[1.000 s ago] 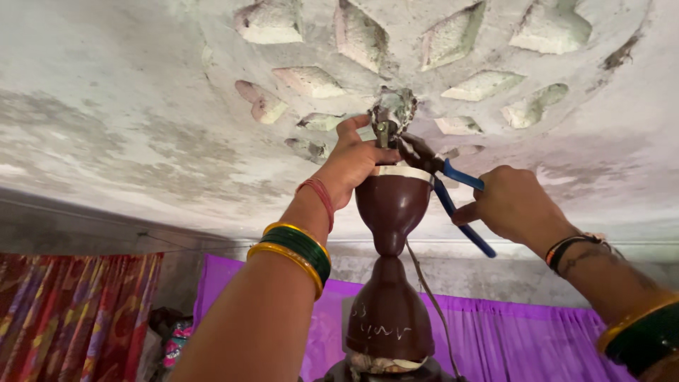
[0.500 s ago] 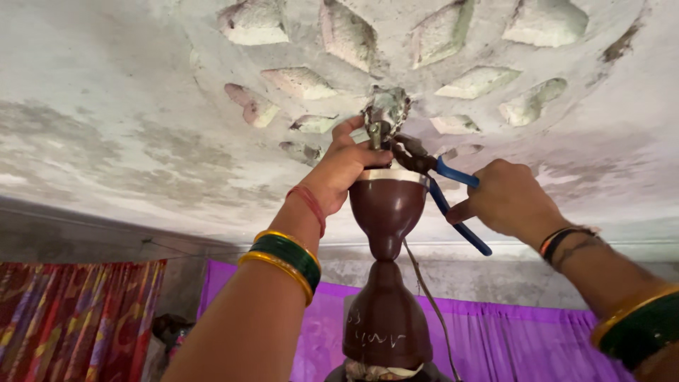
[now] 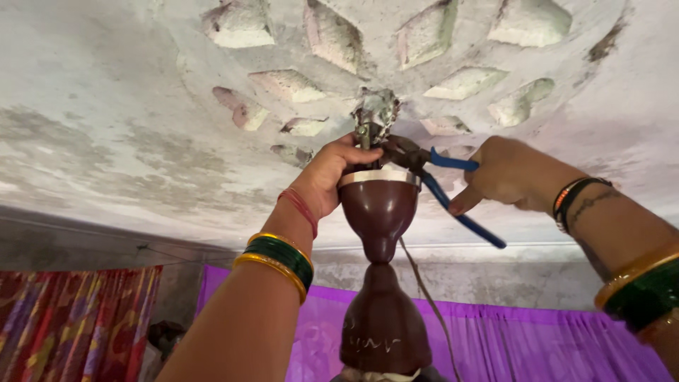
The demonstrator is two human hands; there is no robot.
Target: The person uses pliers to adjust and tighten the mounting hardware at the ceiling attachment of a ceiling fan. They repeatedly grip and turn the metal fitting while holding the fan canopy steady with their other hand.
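Since the earlier frame almost nothing has shifted: both hands stay at the ceiling hook, and the pliers are tilted a little more downward.

From the head camera, looking up, the brown fan canopy cup sits at the top of the down rod, just under the grey metal hook at the centre of the plaster ceiling rosette. This cup looks like stiff, smooth plastic, probably light and a bit slippery; I think its metal rim is the safest place to hold it. The left hand has its fingers curled around that rim, pressed against it. The right hand closes on the blue handles of the pliers, fingers folded together, and the plier nose touches the hook fitting. A thin cable hangs beside the rod, before a purple curtain.
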